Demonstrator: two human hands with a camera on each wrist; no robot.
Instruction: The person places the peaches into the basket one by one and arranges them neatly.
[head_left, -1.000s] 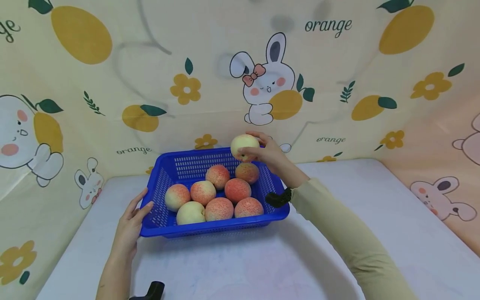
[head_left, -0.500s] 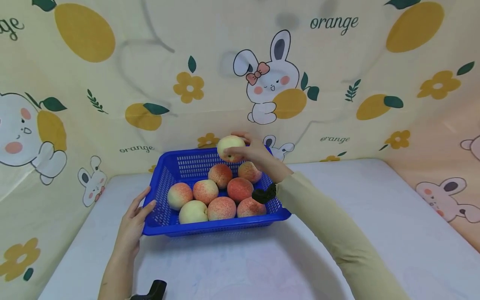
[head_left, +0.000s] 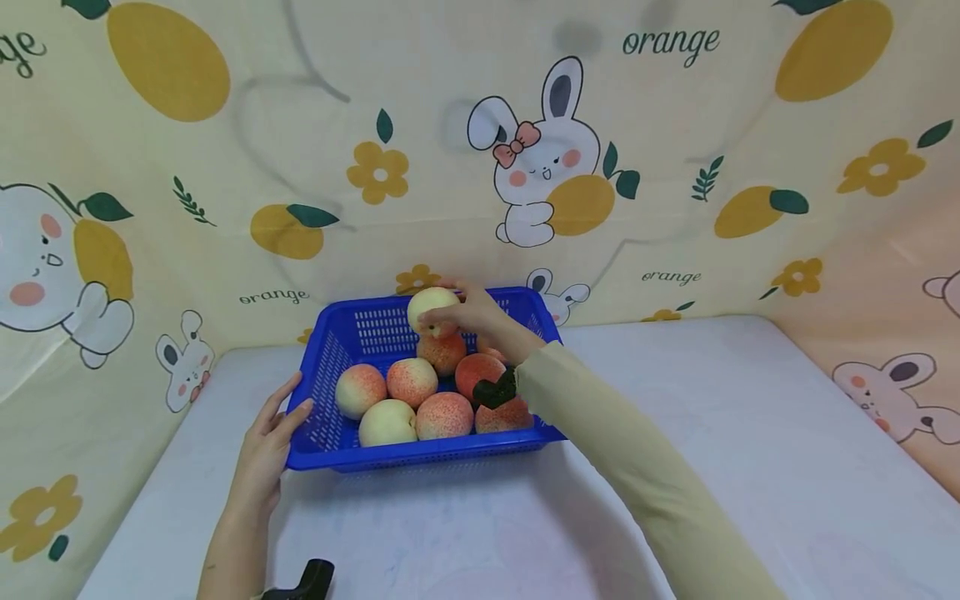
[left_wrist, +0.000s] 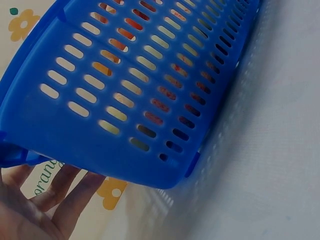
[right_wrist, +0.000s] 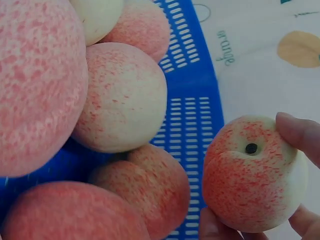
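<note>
A blue perforated plastic basket [head_left: 352,457] holds several peaches, red-blushed ones [head_left: 445,416] and a paler yellow one [head_left: 387,422]. At its left end my left hand [head_left: 258,450] grips the rim, thumb over the edge; in the left wrist view those fingers [left_wrist: 75,200] show beside the basket's end wall. My right hand [head_left: 480,312] holds a pale yellow peach [head_left: 430,307] over the back of the basket, just above a red peach [head_left: 442,354]. Seen from the right wrist, the held peach [right_wrist: 250,175] has a red-speckled side and a dark stem spot. My right forearm partly hides the peaches at the right.
The basket stands on a white-covered table [head_left: 420,533]. Behind it rises a cream cloth backdrop [head_left: 420,75] printed with rabbits, oranges and flowers. Dark camera mounts [head_left: 303,581] sit at the wrists.
My right hand has carried the pale peach leftward and slightly down, from the basket's back right corner to above the back middle. The left hand keeps its grip on the rim.
</note>
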